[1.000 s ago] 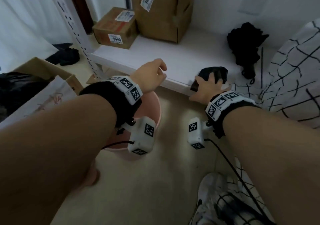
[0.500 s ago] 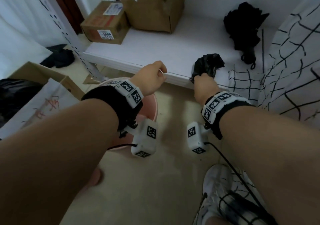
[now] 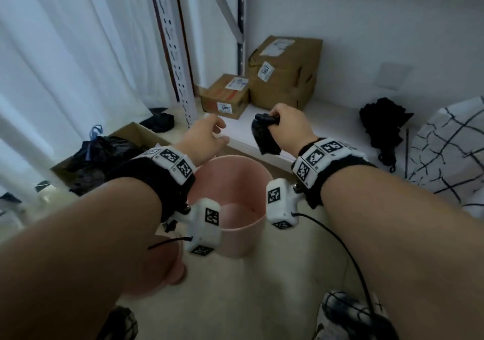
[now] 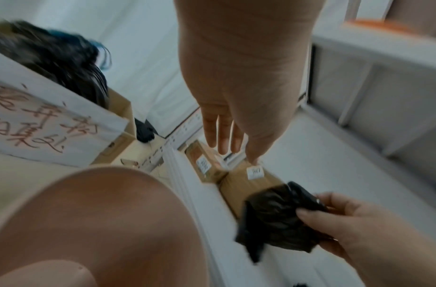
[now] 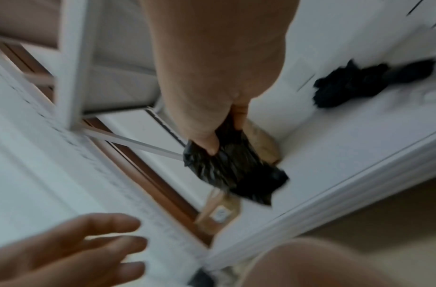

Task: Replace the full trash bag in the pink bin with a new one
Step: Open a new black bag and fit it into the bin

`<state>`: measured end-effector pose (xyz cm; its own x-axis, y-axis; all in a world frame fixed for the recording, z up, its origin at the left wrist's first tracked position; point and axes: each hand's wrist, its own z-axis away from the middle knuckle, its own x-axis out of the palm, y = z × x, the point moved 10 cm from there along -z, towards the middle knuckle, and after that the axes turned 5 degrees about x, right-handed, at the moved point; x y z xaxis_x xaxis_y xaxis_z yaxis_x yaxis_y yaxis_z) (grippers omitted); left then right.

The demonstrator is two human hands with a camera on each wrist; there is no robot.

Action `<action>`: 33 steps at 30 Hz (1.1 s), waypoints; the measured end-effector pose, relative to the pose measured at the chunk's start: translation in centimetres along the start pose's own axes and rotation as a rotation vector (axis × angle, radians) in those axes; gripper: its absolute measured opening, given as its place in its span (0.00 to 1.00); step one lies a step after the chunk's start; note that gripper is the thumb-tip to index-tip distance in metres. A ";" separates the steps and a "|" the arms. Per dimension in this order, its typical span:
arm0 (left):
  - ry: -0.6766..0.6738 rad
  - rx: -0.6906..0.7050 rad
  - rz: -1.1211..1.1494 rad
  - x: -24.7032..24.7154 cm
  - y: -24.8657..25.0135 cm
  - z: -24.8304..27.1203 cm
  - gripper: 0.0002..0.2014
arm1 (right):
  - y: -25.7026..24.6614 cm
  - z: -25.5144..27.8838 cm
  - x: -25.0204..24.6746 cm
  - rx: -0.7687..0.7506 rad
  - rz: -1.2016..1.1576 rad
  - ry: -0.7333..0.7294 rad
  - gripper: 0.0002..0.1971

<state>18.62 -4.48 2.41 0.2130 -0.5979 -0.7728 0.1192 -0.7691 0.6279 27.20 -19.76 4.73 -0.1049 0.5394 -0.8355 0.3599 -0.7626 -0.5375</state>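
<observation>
The pink bin [image 3: 237, 182] stands on the floor below my wrists, and its inside looks bare. My right hand [image 3: 285, 123] grips a crumpled black trash bag [image 3: 263, 135] in the air above the bin's far rim; the bag [image 5: 234, 170] hangs from thumb and fingers in the right wrist view, and the bag [image 4: 278, 215] shows at the lower right of the left wrist view. My left hand [image 3: 207, 137] hovers just left of it with fingers loosely spread, holding nothing. A full black trash bag [image 3: 102, 154] with blue ties sits in a cardboard box at the left.
A low white shelf [image 3: 327, 130] behind the bin carries two cardboard boxes [image 3: 282, 75] and a black umbrella [image 3: 383, 122]. A perforated metal upright [image 3: 172, 49] and white curtains stand at the left. A grid-patterned cloth [image 3: 455, 151] lies right; my shoes [image 3: 348, 316] are below.
My right hand has lifted the black bag off the shelf edge into the air over the bin. My left hand left the shelf edge and its fingers spread. The view has tilted upward.
</observation>
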 end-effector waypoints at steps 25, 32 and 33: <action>0.188 -0.034 0.171 -8.7 -1.8 7.3 0.10 | -8.9 6.4 2.5 -0.044 -0.517 -0.191 0.08; 0.032 -0.028 0.400 -6.1 0.0 6.5 0.18 | -6.7 5.3 -0.2 0.021 -0.722 -0.007 0.11; -0.007 -0.035 0.433 -5.7 0.0 6.5 0.18 | -6.5 5.3 -0.8 0.004 -0.685 0.036 0.10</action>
<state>11.06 -2.52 6.20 0.2440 -0.8654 -0.4377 0.0531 -0.4387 0.8971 20.05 -17.12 8.28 -0.2764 0.9121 -0.3028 0.2204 -0.2465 -0.9437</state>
